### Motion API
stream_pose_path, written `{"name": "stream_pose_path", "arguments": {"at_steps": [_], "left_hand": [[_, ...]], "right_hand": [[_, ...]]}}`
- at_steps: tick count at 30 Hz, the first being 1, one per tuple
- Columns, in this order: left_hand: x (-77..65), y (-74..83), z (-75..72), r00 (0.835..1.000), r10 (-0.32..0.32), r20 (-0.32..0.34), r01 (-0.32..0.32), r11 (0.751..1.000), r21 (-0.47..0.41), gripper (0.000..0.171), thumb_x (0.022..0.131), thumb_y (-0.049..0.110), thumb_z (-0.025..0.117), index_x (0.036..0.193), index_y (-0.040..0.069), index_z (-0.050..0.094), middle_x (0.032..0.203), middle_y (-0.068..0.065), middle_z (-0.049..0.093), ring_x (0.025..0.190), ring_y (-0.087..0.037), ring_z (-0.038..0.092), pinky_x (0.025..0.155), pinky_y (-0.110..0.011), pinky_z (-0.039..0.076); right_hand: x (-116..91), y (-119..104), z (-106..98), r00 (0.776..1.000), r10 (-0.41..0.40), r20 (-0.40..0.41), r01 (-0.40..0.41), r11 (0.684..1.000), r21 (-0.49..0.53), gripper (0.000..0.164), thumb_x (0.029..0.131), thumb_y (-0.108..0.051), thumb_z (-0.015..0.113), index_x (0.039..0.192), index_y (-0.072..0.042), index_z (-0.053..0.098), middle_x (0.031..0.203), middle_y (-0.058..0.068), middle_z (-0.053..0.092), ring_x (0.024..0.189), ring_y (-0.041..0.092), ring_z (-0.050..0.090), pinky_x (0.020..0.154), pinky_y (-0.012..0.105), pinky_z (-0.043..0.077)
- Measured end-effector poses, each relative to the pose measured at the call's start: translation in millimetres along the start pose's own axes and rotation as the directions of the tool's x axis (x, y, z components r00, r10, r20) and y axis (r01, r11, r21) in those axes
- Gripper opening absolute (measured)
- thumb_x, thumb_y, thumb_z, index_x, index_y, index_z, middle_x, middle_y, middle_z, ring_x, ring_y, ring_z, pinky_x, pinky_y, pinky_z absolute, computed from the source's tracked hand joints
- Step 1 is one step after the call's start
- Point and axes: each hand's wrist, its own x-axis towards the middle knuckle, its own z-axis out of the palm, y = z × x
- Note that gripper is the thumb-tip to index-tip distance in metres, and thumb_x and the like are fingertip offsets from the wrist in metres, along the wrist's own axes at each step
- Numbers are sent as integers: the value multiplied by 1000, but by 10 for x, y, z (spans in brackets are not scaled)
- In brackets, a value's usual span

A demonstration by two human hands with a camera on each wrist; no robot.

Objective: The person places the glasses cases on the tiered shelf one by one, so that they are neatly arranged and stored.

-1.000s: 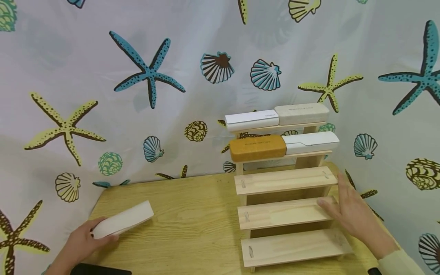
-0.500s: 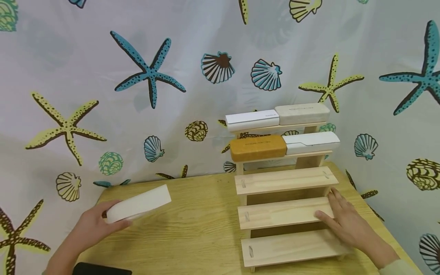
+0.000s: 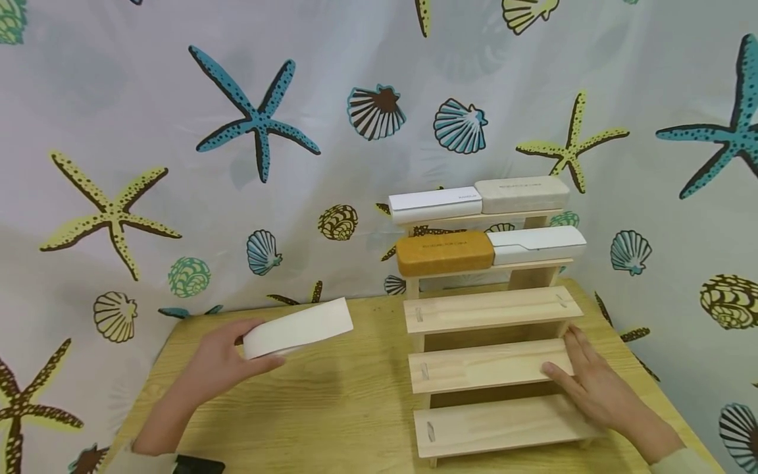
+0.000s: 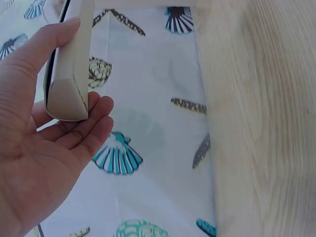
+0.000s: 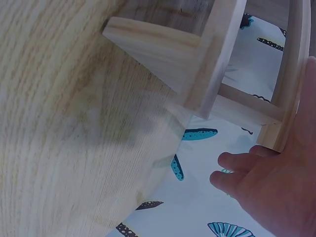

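My left hand (image 3: 216, 362) holds a white glasses case (image 3: 302, 329) by its left end, above the table. In the left wrist view, the thumb lies on one side of the case (image 4: 74, 64), with fingers behind and under its rounded end. On the right stands a stepped wooden rack (image 3: 491, 309). My right hand (image 3: 604, 388) rests against its right side, the thumb on a lower shelf and the fingers along the side. The right wrist view shows those fingers (image 5: 232, 182) extended beside the wooden frame (image 5: 207, 59); the thumb is hidden there.
The rack's top shelf bears a white case (image 3: 435, 205) and a cream case (image 3: 521, 195). Below them sit an orange-brown case (image 3: 444, 253) and another white case (image 3: 539, 245). A patterned curtain (image 3: 331, 151) borders the wooden table (image 3: 320, 408). A black object (image 3: 200, 465) lies at the front.
My left hand has lifted the white glasses case and carried it right toward the rack. My right hand has slid slightly down the rack's side, then stayed there.
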Motion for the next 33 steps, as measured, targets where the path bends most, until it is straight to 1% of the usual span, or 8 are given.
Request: {"name": "stream_pose_path", "arguments": {"at_steps": [4, 10, 14, 18, 21, 25, 30, 33], "left_hand": [[94, 172, 69, 999, 49, -7, -49, 999, -16, 70, 80, 47, 92, 135, 10, 70, 124, -8, 75, 105, -23, 67, 75, -29, 53], [230, 400, 212, 991, 134, -11, -134, 989, -56, 68, 79, 42, 94, 135, 11, 70, 120, -5, 75, 100, -18, 66, 77, -29, 55], [315, 554, 302, 985, 174, -4, -173, 982, -75, 67, 79, 40, 95, 134, 11, 71, 117, -5, 74, 96, -17, 64, 76, -30, 55], [384, 702, 392, 982, 185, 22, -183, 979, -86, 67, 78, 39, 95, 134, 12, 71, 119, -5, 74, 95, -17, 62, 74, -28, 53], [430, 785, 459, 978, 205, 36, -201, 975, -90, 67, 79, 41, 94, 133, 11, 71, 122, -5, 73, 95, -16, 62, 75, -28, 52], [498, 913, 539, 970, 240, 36, -236, 967, -100, 65, 80, 40, 94, 132, 9, 72, 125, -7, 74, 97, -16, 62, 74, -29, 51], [578, 1116, 673, 967, 243, 71, -231, 962, -145, 65, 80, 37, 93, 134, 8, 71, 129, -9, 72, 101, -19, 63, 78, -31, 52], [632, 1241, 774, 962, 261, 81, -246, 956, -157, 66, 82, 37, 92, 136, 6, 70, 128, -10, 72, 103, -21, 63, 80, -32, 52]], "right_hand": [[1, -15, 4, 1000, 4, -1, -4, 1000, 2, 88, 111, -46, 48, 165, 10, 6, 168, 40, 13, 147, 65, 28, 109, 80, 32], [-1, -17, 13, 1000, 7, -1, -7, 1000, 11, 89, 111, -46, 48, 165, 10, 5, 168, 41, 13, 147, 65, 28, 109, 80, 33], [7, -4, 20, 1000, 2, -9, -2, 1000, 13, 89, 111, -46, 48, 165, 10, 4, 168, 41, 14, 147, 65, 28, 109, 79, 35], [18, 1, 28, 1000, 0, -13, 0, 1000, 15, 89, 111, -46, 49, 165, 10, 5, 168, 41, 14, 147, 65, 29, 110, 77, 35], [22, -2, 29, 1000, -1, -13, 1, 1000, 15, 89, 111, -46, 48, 165, 11, 6, 167, 41, 15, 146, 65, 30, 110, 77, 36], [27, 1, 25, 1000, -2, -13, 3, 1000, 14, 88, 111, -46, 48, 164, 12, 7, 167, 42, 15, 144, 66, 32, 108, 77, 38], [18, 10, 24, 1000, 2, -11, -2, 1000, 14, 89, 111, -47, 48, 164, 12, 7, 167, 41, 15, 144, 66, 33, 107, 77, 38], [15, 10, 20, 1000, 9, -7, -9, 1000, 15, 89, 111, -48, 48, 164, 12, 7, 167, 41, 15, 145, 66, 31, 108, 77, 37]]}}
